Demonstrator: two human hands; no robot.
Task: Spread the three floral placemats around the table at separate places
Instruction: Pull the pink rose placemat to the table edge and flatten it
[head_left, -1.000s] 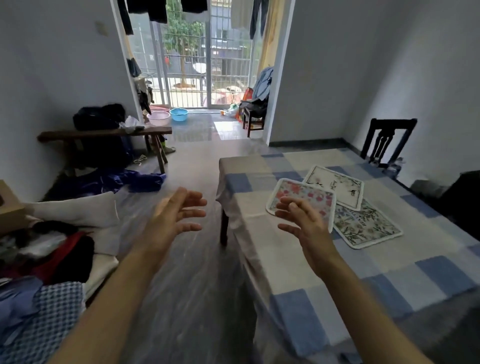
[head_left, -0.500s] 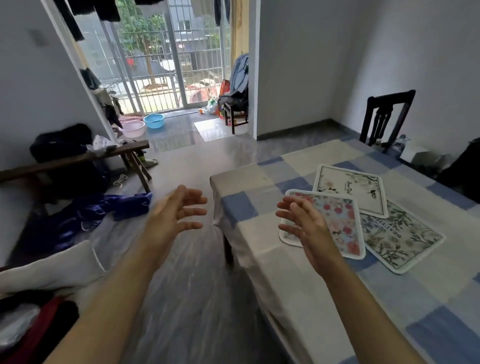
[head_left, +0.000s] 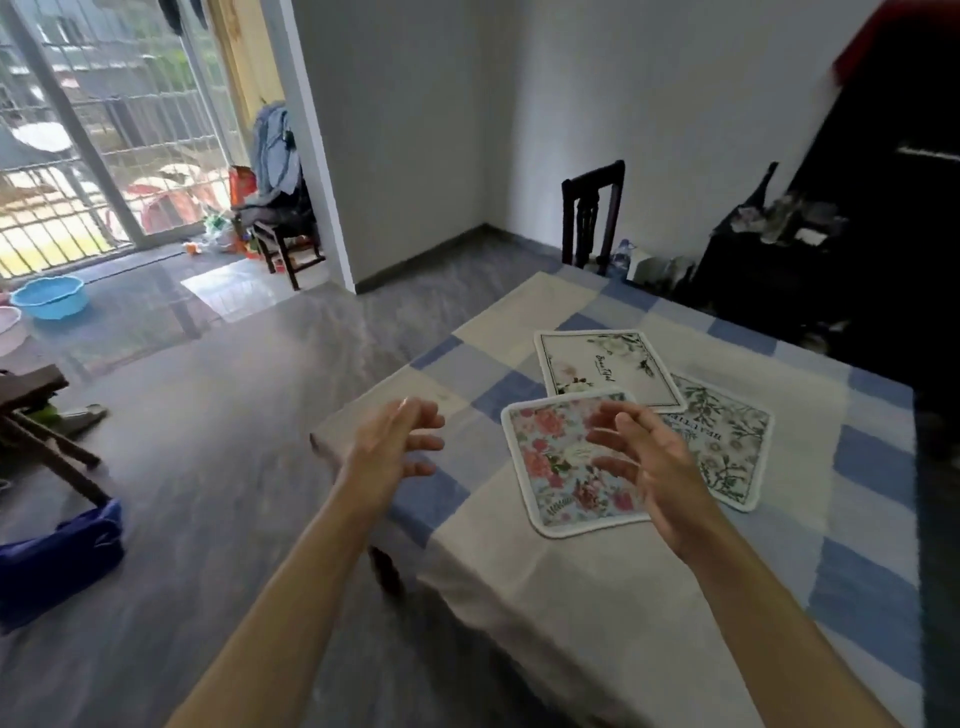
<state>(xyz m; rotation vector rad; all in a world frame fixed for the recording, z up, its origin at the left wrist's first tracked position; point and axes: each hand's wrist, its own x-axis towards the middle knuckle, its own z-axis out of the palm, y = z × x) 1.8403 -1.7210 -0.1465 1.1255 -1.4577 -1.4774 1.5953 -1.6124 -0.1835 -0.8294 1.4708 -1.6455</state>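
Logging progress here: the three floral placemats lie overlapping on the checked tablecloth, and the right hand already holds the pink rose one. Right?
No: the head view shows the right hand open over the pink rose placemat, holding nothing. The rest is right: all three overlap on the checked tablecloth.

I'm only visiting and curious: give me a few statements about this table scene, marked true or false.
1. The three placemats lie well apart. False: the pink-flowered placemat, white placemat and green-leaf placemat overlap in one cluster.
2. The left hand and right hand hold nothing. True.
3. The tablecloth is plain red. False: it has blue and cream checks.
4. A dark chair stands beyond the placemats. True.
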